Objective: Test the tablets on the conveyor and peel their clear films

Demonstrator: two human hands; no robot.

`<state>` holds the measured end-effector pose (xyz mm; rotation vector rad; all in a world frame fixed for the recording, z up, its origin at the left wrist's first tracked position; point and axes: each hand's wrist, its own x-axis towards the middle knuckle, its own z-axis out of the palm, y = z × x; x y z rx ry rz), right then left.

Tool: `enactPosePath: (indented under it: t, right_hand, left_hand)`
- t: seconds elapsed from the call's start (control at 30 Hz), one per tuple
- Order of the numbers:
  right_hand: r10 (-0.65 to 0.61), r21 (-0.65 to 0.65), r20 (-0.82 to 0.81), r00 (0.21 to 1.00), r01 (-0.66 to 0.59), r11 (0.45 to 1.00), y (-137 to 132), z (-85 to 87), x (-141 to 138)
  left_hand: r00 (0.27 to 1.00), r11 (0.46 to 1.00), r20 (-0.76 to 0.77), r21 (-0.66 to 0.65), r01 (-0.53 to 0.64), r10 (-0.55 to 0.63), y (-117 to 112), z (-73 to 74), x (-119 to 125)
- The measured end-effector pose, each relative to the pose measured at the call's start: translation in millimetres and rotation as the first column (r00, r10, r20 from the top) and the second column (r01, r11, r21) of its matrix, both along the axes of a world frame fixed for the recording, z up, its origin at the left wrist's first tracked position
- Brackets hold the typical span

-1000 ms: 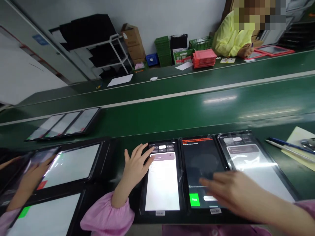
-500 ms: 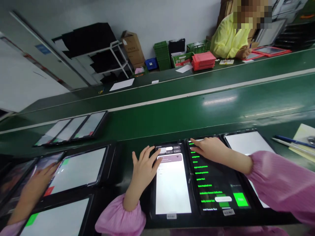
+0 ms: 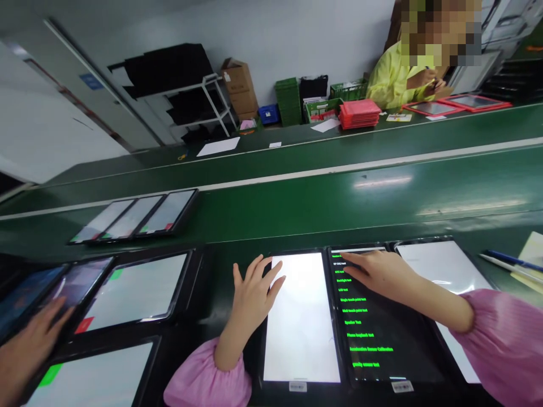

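In the middle lies a tablet [image 3: 303, 322] with a blank white screen. My left hand [image 3: 250, 297] is over its left edge, fingers spread, index finger and thumb over the upper part of the screen. To its right is a tablet with a black screen [image 3: 394, 345] and a list of mostly green test names. My right hand [image 3: 379, 271] is above it, index and middle fingers stretched toward the top of the list. Whether the fingertips touch the glass I cannot tell. Under my right forearm lies another white-screened tablet [image 3: 436, 260], partly covered. Neither hand holds anything.
At left, another person's hand [image 3: 36, 339] reaches over tablets, near a white-screened tablet [image 3: 136, 294]. Three tablets [image 3: 136, 217] lie farther back. Pens [image 3: 509, 260] lie at right. Across the green bench [image 3: 271, 212], a person in yellow [image 3: 390, 73] sits near red cases [image 3: 360, 114].
The middle tablet's screen went from a page with panels to plain white. The black tablet's pop-up and green box are gone. The co-worker's hand at left moved down and left.
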<state>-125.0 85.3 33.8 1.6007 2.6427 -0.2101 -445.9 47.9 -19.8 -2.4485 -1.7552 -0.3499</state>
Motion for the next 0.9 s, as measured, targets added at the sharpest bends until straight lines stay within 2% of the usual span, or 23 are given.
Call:
enactPosePath:
  t: [0.23, 0.43, 0.63, 0.7, 0.9]
  right_hand:
    - [-0.027, -0.009, 0.034, 0.999, 0.028, 1.000, 9, -4.0, -7]
    - [0.081, -0.041, -0.020, 0.997, -0.082, 0.996, -4, 5.1, 1]
    - [0.035, 0.014, -0.033, 0.999, -0.034, 0.999, -5, 6.5, 8]
    - [0.021, 0.015, -0.018, 1.000, -0.020, 1.000, -3, 3.2, 5]
    - [-0.004, -0.021, 0.049, 0.999, 0.006, 1.000, 1, 1.0, -3]
  left_hand:
    - [1.000, 1.000, -0.003, 0.012, -0.006, 0.006, 1, -1.5, 0]
    - [1.000, 1.000, -0.004, -0.013, 0.000, 0.000, 1, -4.1, -3]
    - [0.999, 0.999, -0.026, 0.026, -0.028, 0.029, 0, -0.5, 2]
    - [0.999, 0.999, -0.032, 0.040, 0.002, 0.000, -3, 4.7, 8]
    - [0.978, 0.979, 0.044, -0.013, 0.202, -0.202, -13, 17.2, 38]
